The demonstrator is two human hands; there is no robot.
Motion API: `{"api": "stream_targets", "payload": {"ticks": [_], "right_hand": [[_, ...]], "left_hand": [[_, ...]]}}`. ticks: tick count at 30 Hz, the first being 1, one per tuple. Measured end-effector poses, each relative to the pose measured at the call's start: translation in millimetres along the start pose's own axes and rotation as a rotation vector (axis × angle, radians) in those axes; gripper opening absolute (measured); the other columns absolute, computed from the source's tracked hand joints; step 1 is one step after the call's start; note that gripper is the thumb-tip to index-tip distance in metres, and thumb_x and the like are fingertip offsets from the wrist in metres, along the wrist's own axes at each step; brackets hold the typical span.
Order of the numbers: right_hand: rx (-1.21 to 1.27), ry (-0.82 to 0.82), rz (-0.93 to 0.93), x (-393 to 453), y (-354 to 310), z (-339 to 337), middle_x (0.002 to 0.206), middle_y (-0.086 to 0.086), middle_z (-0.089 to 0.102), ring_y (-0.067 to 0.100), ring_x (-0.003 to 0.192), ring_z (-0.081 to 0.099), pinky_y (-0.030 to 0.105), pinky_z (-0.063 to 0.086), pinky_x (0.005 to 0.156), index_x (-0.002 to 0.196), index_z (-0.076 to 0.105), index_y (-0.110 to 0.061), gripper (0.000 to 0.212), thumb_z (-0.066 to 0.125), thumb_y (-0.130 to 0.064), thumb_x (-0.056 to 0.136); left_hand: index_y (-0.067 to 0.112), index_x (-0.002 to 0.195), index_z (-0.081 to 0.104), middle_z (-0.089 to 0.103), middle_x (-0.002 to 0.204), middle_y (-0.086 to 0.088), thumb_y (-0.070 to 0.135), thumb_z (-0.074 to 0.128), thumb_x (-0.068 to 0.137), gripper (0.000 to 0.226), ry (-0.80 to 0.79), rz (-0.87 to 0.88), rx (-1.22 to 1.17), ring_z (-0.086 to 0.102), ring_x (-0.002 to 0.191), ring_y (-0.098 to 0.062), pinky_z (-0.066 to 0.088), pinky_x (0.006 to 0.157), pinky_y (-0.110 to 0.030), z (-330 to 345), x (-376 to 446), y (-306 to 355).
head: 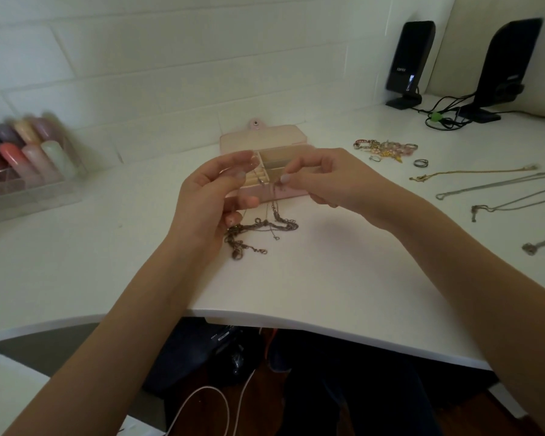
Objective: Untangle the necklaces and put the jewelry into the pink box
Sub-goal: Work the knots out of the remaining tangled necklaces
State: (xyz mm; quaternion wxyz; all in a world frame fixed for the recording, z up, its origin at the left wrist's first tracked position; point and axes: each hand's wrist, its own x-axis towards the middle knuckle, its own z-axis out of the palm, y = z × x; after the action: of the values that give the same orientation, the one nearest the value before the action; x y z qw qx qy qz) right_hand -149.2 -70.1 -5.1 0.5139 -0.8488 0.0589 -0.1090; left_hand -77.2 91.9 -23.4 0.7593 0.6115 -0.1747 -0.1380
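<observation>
A tangle of thin dark chains (258, 231) lies on the white desk, with strands rising from it into both hands. My left hand (214, 190) pinches a fine chain between thumb and fingertips. Just to its right, my right hand (321, 177) pinches another strand. Both hands hover in front of the open pink box (296, 138), whose cream compartments show behind the fingers. The box's lid leans back with its snap tab up.
Untangled gold and silver chains (497, 187) lie stretched out at the right. A pile of bracelets and rings (386, 147) sits behind them. A clear organizer of coloured tubes (29, 158) stands at the left. Two black speakers (409, 61) with cables stand at the back right.
</observation>
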Motion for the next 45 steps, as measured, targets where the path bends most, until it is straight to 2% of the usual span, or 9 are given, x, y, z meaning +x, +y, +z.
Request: {"api": "stream_targets", "payload": {"ticks": [2, 6, 11, 16, 21, 25, 36, 41, 45], "right_hand": [[0.001, 0.003, -0.030, -4, -4, 0, 0.042, -0.021, 0.049, -0.004, 0.038, 0.043, 0.005, 0.030, 0.043, 0.091, 0.066, -0.011, 0.007, 0.066, -0.018, 0.089], [0.047, 0.031, -0.094, -8, -10, 0, 0.088, -0.003, 0.072, -0.009, 0.043, 0.050, 0.002, 0.034, 0.047, 0.095, 0.070, -0.007, 0.012, 0.064, -0.017, 0.090], [0.046, 0.241, -0.145, -4, -6, -2, 0.041, -0.024, 0.050, -0.005, 0.041, 0.047, 0.005, 0.032, 0.046, 0.094, 0.073, -0.006, 0.017, 0.060, -0.017, 0.093], [0.221, 0.257, -0.195, -3, -7, -6, 0.061, -0.014, 0.062, 0.001, 0.041, 0.043, 0.011, 0.029, 0.044, 0.086, 0.071, -0.005, 0.016, 0.058, -0.012, 0.092], [0.276, 0.111, -0.250, -6, -8, -3, 0.050, -0.016, 0.057, 0.001, 0.039, 0.044, 0.010, 0.030, 0.044, 0.084, 0.068, -0.004, 0.014, 0.057, -0.005, 0.091], [0.222, 0.070, -0.197, -1, -2, -9, 0.049, 0.003, 0.051, 0.008, 0.038, 0.028, 0.018, 0.021, 0.040, 0.078, 0.073, -0.006, 0.017, 0.061, -0.011, 0.089], [0.154, 0.104, -0.156, -3, -1, -9, 0.037, -0.001, 0.038, 0.010, 0.034, 0.030, 0.018, 0.023, 0.040, 0.092, 0.075, -0.017, 0.019, 0.058, -0.025, 0.094], [0.224, 0.163, -0.255, -4, -6, -11, 0.037, -0.011, 0.042, 0.004, 0.033, 0.035, 0.016, 0.024, 0.036, 0.096, 0.069, -0.008, 0.022, 0.053, -0.024, 0.097], [0.242, 0.130, -0.282, -6, -8, -11, 0.040, -0.015, 0.049, 0.003, 0.034, 0.035, 0.016, 0.026, 0.037, 0.098, 0.065, -0.009, 0.022, 0.049, -0.023, 0.099]], "left_hand": [[0.017, 0.104, 0.067, 0.069, 0.114, 0.001, -0.004, 0.048, 0.092, 0.031, 0.000, 0.044, 0.071, 0.057, 0.043, -0.007, 0.027, 0.034, -0.014, 0, -1, -1], [0.018, 0.108, 0.066, 0.068, 0.116, 0.007, -0.008, 0.048, 0.089, 0.037, 0.019, 0.062, 0.159, 0.062, 0.046, -0.009, 0.029, 0.035, -0.015, 2, -3, -1], [0.022, 0.108, 0.065, 0.070, 0.109, 0.007, -0.009, 0.048, 0.088, 0.041, 0.011, 0.093, 0.267, 0.065, 0.047, -0.013, 0.030, 0.034, -0.017, 5, -5, -3], [0.030, 0.106, 0.064, 0.071, 0.107, 0.008, 0.002, 0.055, 0.089, 0.034, 0.047, 0.113, 0.323, 0.070, 0.056, -0.022, 0.035, 0.036, -0.018, 5, -5, -6], [0.026, 0.126, 0.055, 0.062, 0.122, 0.009, 0.003, 0.051, 0.092, 0.042, 0.074, 0.118, 0.248, 0.070, 0.058, -0.018, 0.043, 0.040, -0.019, 5, -4, -4], [0.020, 0.130, 0.055, 0.062, 0.126, 0.006, 0.006, 0.047, 0.098, 0.035, 0.128, 0.140, 0.073, 0.067, 0.054, -0.012, 0.043, 0.039, -0.018, 2, -2, 1], [0.018, 0.109, 0.067, 0.073, 0.097, 0.001, 0.015, 0.067, 0.088, 0.022, 0.409, 0.211, 0.074, 0.068, 0.055, -0.011, 0.034, 0.036, -0.017, -9, 1, -2], [0.027, 0.114, 0.064, 0.062, 0.120, 0.010, 0.005, 0.064, 0.086, 0.035, 0.324, 0.171, 0.335, 0.071, 0.069, -0.005, 0.042, 0.042, -0.015, -11, -1, -5], [0.029, 0.114, 0.067, 0.067, 0.102, 0.021, 0.005, 0.068, 0.082, 0.040, 0.114, 0.182, 0.445, 0.072, 0.070, -0.009, 0.056, 0.068, -0.024, 0, -8, -5]]}}
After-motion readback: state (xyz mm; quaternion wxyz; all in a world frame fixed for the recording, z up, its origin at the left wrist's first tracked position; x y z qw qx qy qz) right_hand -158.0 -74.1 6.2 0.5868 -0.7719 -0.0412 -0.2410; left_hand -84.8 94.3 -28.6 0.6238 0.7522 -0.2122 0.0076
